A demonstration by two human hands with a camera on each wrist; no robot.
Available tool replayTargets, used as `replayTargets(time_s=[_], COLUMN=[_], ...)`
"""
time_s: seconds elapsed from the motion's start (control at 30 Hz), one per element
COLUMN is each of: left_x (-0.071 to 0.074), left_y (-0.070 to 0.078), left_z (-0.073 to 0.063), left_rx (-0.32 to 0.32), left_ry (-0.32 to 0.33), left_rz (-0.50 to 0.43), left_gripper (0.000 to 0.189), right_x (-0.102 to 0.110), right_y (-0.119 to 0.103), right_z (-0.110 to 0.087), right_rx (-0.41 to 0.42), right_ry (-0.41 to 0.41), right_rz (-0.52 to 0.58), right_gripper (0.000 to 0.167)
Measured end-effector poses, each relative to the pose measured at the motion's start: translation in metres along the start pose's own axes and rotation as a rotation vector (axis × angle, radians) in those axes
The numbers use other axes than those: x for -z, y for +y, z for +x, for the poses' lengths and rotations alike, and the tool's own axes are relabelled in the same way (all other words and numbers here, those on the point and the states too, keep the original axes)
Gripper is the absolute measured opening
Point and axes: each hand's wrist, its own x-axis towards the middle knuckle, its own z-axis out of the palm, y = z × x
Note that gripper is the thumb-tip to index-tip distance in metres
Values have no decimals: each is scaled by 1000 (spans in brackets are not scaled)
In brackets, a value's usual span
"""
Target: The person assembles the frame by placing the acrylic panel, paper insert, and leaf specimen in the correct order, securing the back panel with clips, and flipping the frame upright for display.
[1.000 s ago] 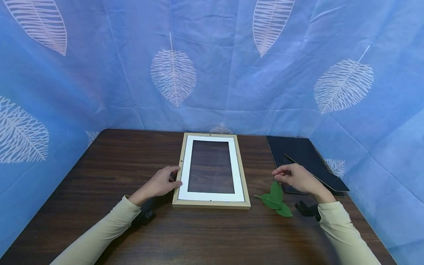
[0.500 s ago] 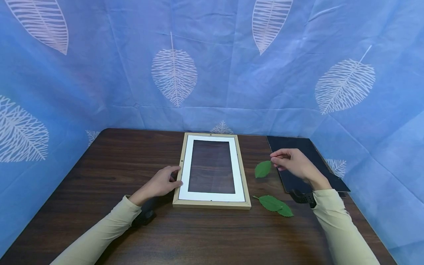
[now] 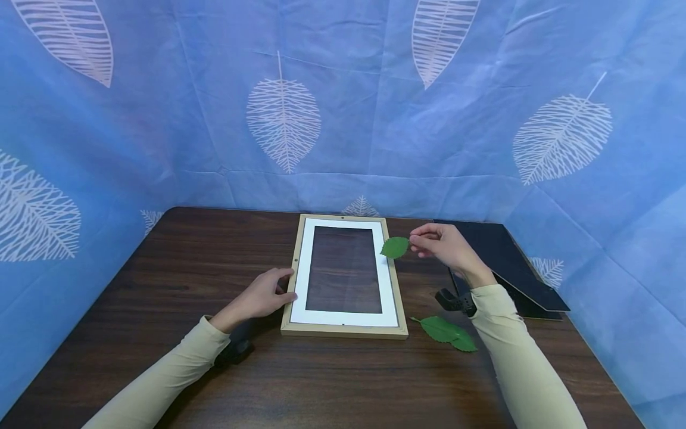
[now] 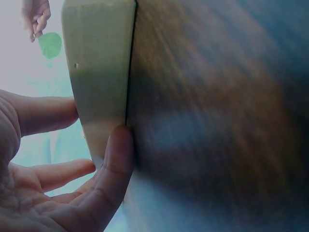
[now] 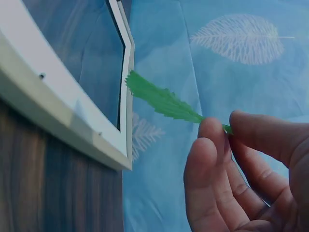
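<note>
A light wooden picture frame (image 3: 399, 304) with a white mat lies flat on the table. My left hand (image 3: 264, 294) holds its left edge, with the thumb and fingers against the rim; in the left wrist view a fingertip (image 4: 119, 145) touches the frame's side (image 4: 99, 53) low down. My right hand (image 3: 447, 247) pinches a green leaf (image 3: 395, 247) by its stem, above the frame's upper right edge. The leaf (image 5: 164, 100) looks nearly edge-on in the right wrist view. Overlapping green leaves (image 3: 442, 329) lie on the table right of the frame's lower corner.
Black boards (image 3: 527, 271), partly hidden by my right hand and forearm, lie at the table's right side. A blue cloth (image 3: 354, 119) with white leaf prints hangs behind and beside the dark wooden table (image 3: 214, 250).
My right hand has lifted one leaf from the group on the table and carried it leftward and away to the frame's right edge. The left hand has stayed on the frame.
</note>
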Motion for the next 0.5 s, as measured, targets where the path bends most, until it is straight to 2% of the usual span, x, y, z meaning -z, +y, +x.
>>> replayTargets(time_s=[0.13,0.33,0.5], left_x=[0,-1,-2], left_y=[0,-4,-6], left_z=[0,1,1], left_rx=[-3,-1,-8], left_ry=[9,14,12], left_rz=[3,-2,-8], left_gripper=[60,60,59], right_x=[-12,-29,-41], right_y=[-2,-4,-5], right_z=[15,37,50], right_rx=[-8,-18,-50], right_ry=[8,34,19], right_rz=[40,29,52], right_gripper=[32,25,24])
